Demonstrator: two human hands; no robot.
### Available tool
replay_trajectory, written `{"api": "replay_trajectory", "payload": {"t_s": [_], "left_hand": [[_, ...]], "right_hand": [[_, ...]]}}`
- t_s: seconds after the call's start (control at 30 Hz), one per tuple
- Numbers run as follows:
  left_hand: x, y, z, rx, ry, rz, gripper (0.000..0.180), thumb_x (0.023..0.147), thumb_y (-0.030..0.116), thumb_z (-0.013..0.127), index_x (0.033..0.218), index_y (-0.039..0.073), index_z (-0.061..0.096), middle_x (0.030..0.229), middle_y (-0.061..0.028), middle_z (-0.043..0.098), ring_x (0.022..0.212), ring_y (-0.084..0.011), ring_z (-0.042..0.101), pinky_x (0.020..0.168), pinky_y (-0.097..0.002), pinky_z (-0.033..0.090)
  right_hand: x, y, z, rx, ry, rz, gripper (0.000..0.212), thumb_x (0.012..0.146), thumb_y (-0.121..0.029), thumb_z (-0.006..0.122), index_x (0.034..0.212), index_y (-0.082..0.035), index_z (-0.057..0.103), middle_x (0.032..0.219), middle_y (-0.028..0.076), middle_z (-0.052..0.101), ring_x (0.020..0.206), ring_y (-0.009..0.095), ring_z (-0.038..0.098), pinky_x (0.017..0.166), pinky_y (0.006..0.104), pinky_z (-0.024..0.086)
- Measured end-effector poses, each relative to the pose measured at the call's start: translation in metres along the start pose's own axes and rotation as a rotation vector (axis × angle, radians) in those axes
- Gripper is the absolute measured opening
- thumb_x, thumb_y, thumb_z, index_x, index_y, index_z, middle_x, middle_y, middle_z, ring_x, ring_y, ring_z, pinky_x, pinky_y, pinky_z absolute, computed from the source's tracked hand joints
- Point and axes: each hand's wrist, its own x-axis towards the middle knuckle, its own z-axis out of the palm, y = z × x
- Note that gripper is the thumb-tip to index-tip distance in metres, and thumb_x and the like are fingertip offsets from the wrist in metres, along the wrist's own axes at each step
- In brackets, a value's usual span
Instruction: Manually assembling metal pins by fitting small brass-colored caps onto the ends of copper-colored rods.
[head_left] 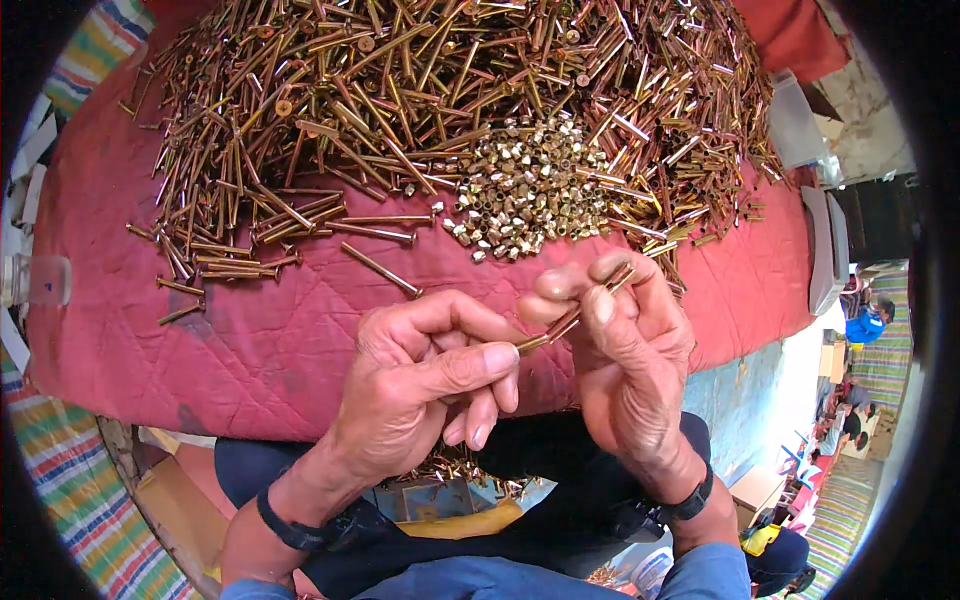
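My left hand and my right hand meet over the near part of a red quilted cloth. My right thumb and fingers pinch a slim brass-coloured bolt, tilted up to the right. Between my left thumb and index finger is a short brass-coloured piece, touching or almost touching the bolt's lower end. My left fingertips hide its shape. Just beyond my hands lies a loose bolt, and past that a heap of small shiny metal nuts.
A large heap of long bolts covers the far side of the cloth. Shorter metal tubes lie to its right. More metal pieces sit below, between my knees. A clear plastic container stands at the left edge. People are farther off at right.
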Motion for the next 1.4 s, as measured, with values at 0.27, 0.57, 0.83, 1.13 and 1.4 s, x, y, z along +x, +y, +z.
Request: {"api": "replay_trajectory", "payload": {"t_s": [0.27,0.57,0.83,1.13,1.4], "left_hand": [[0.000,-0.002,0.000,-0.020,-0.013,0.009,0.013,0.096,0.004,0.063,0.104,-0.007,0.063,0.076,-0.0165,0.069,0.048,-0.0149,0.063,0.039,-0.0197,0.044],[-0.002,0.001,-0.001,-0.049,-0.017,0.025,0.012,0.095,0.001,0.063,0.103,-0.008,0.063,0.075,-0.0178,0.069,0.048,-0.0159,0.064,0.038,-0.0218,0.045],[-0.003,0.001,0.001,-0.079,-0.015,0.007,0.010,0.094,-0.001,0.063,0.102,-0.008,0.063,0.075,-0.0188,0.069,0.049,-0.0169,0.064,0.039,-0.0236,0.047],[-0.002,0.003,0.005,-0.216,-0.002,-0.067,0.024,0.102,0.014,0.048,0.113,-0.006,0.054,0.082,-0.0201,0.067,0.047,-0.0242,0.063,0.037,-0.0313,0.049],[-0.001,0.009,-0.006,-0.096,-0.073,-0.121,0.031,0.102,0.013,0.051,0.121,-0.012,0.058,0.089,-0.0225,0.070,0.049,-0.0224,0.065,0.039,-0.0270,0.050]], "right_hand": [[-0.001,0.002,0.001,-0.005,-0.002,-0.071,0.022,0.102,-0.004,0.055,0.122,0.000,0.050,0.118,0.024,0.065,0.109,0.033,0.067,0.099,0.0478,0.054],[-0.004,-0.005,0.003,-0.202,0.088,-0.032,0.036,0.095,-0.002,0.064,0.127,0.002,0.049,0.113,0.022,0.067,0.099,0.031,0.071,0.092,0.0451,0.058],[-0.007,0.000,0.000,-0.199,0.033,-0.128,0.037,0.095,0.005,0.061,0.128,0.003,0.046,0.115,0.023,0.066,0.104,0.033,0.070,0.094,0.0449,0.058],[-0.007,0.004,-0.001,-1.104,-0.349,-0.527,0.035,0.085,-0.003,0.070,0.120,0.005,0.067,0.121,0.023,0.068,0.117,0.034,0.066,0.097,0.0449,0.054],[0.003,-0.025,-0.014,-1.131,-0.122,-0.429,0.024,0.090,-0.005,0.068,0.112,0.002,0.071,0.100,0.018,0.073,0.090,0.029,0.073,0.079,0.0388,0.059]]}}
